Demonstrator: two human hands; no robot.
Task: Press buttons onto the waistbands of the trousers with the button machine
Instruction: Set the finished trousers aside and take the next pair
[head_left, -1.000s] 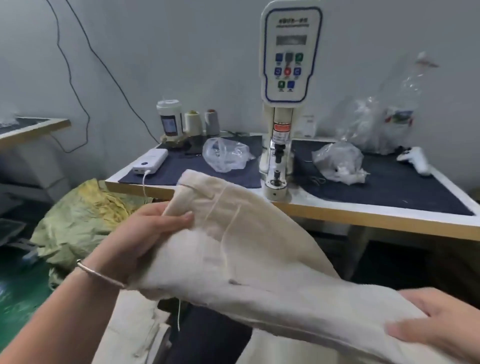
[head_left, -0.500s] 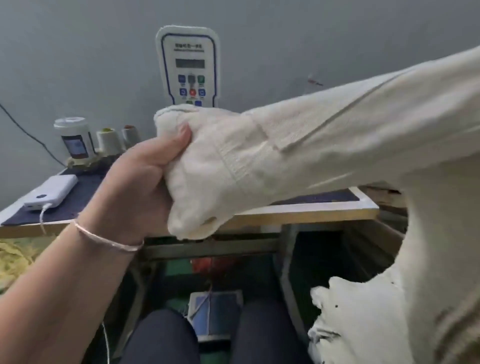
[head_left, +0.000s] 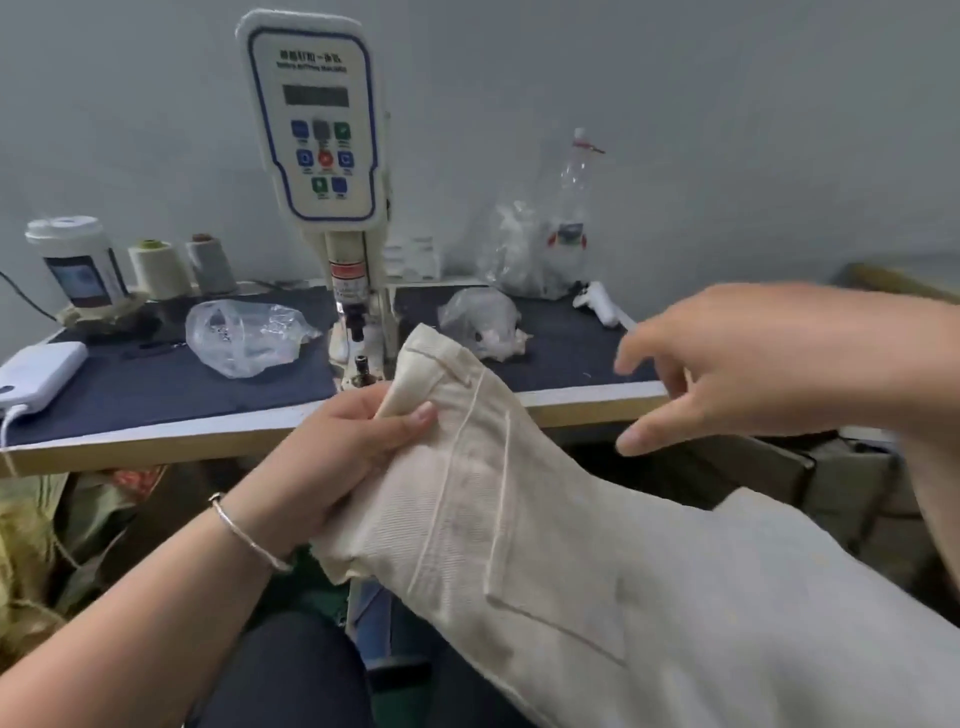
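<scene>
Cream trousers (head_left: 545, 530) stretch from the table's front edge down to the lower right. My left hand (head_left: 343, 447) grips the waistband end, thumb on top, holding its corner up just in front of the button machine (head_left: 332, 171). The machine's white control panel with coloured keys stands above its press head (head_left: 358, 358), which sits just left of the waistband corner. My right hand (head_left: 737, 364) hovers above the trousers at the right, fingers spread and holding nothing.
On the dark blue table mat (head_left: 156, 384) lie a clear plastic bag (head_left: 244, 338), a second bag (head_left: 483, 322), a white power bank (head_left: 36, 374), thread cones (head_left: 156, 267) and a white cup (head_left: 78, 260). A yellow-green sack (head_left: 31, 545) sits at the lower left.
The trousers came down from a raised stretch to the table edge by the press head. My right hand let go of the fabric and now hovers free above it.
</scene>
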